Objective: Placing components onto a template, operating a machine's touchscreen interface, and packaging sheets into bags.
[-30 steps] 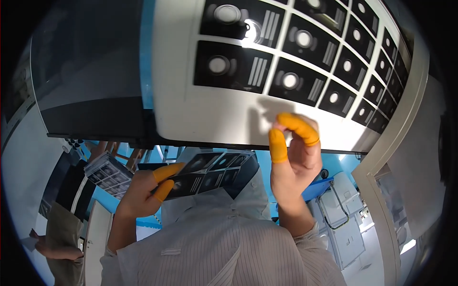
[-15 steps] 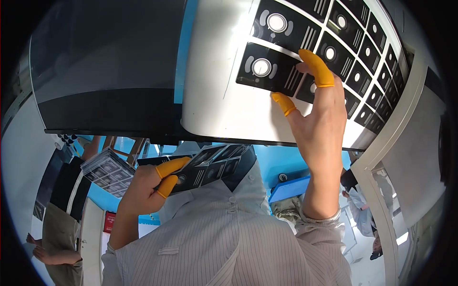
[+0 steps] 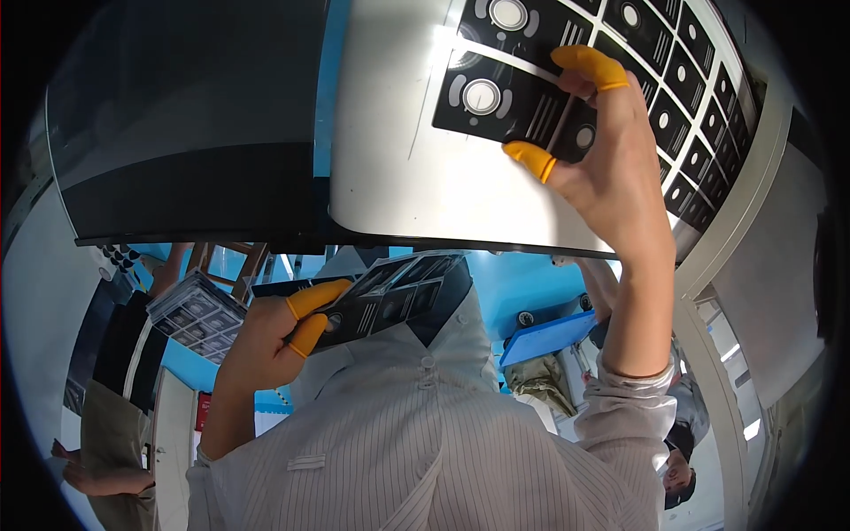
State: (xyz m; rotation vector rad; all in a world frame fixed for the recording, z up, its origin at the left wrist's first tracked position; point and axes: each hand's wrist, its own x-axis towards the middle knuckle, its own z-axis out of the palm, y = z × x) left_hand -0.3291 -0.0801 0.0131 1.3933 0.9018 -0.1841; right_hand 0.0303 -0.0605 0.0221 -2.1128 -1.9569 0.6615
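My left hand (image 3: 270,336), with yellow finger cots on thumb and forefinger, is closed on a glossy sheet of black printed panels (image 3: 390,310). It holds the sheet tilted in front of my chest, below the table edge. My right hand (image 3: 611,142), also in yellow finger cots, reaches over the white tabletop. Its thumb and forefinger are spread and curved around the right part of a black panel (image 3: 482,99) with a white dial. The thumb tip lies at that panel's near edge; whether the fingers press on it I cannot tell.
Rows of similar black panels (image 3: 682,80) cover the right of the white tabletop (image 3: 381,186). A large dark surface (image 3: 195,97) lies to the left. Below the edge at left is a stack of clear-wrapped panel sheets (image 3: 197,314). A person (image 3: 686,434) is at the lower right.
The tabletop and panels have shifted slightly up and left in view. My right hand has moved up with its thumb and forefinger a little wider apart. My left hand still holds the sheet.
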